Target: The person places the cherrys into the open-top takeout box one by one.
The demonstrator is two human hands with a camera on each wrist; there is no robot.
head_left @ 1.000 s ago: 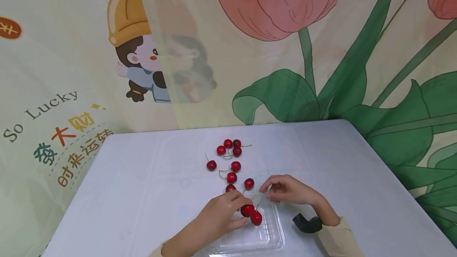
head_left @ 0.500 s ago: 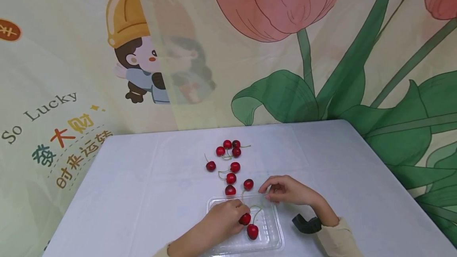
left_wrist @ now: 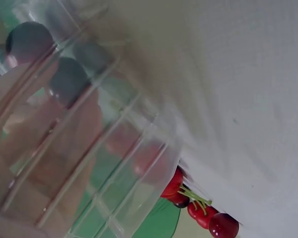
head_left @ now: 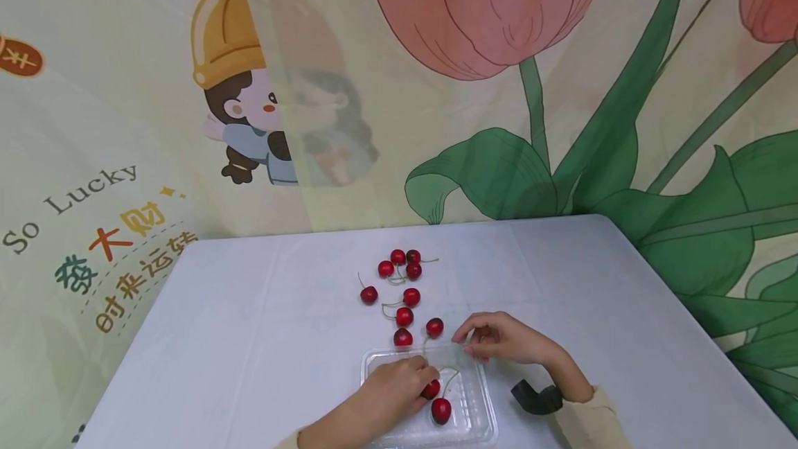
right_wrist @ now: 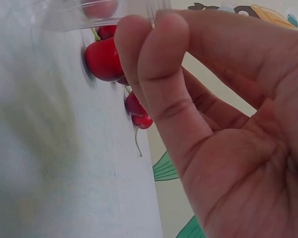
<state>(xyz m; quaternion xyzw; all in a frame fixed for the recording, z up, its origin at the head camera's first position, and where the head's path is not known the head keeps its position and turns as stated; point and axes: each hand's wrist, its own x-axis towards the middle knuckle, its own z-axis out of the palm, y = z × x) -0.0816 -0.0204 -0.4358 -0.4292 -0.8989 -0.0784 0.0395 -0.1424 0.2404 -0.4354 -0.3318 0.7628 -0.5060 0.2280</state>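
A clear plastic container point(head_left: 489, 400) sits at the table's near side. My left hand point(head_left: 393, 390) reaches over it from the left, fingertips holding a dark red cherry point(head_left: 431, 389) inside. A second cherry point(head_left: 441, 410), its green stem curving up, lies beside it on the container's floor. In the left wrist view, the ribbed container wall point(left_wrist: 104, 148) stands in front of the left hand point(left_wrist: 44, 134) and two cherries. My right hand point(head_left: 508, 338) is at the container's far right corner; in the right wrist view its thumb and finger point(right_wrist: 161, 49) pinch the rim point(right_wrist: 151, 10).
Beyond the container, several loose cherries with stems are spread on the white tabletop point(head_left: 280, 338), the closest being one cherry point(head_left: 402, 337) and another cherry point(head_left: 434, 327) near its far rim. A black band point(head_left: 536, 397) is at the right wrist. A printed curtain point(head_left: 343, 89) hangs behind the table.
My left hand has lowered the two cherries into the container, and the one nearer me has come down onto its floor. The right hand keeps its place at the rim.
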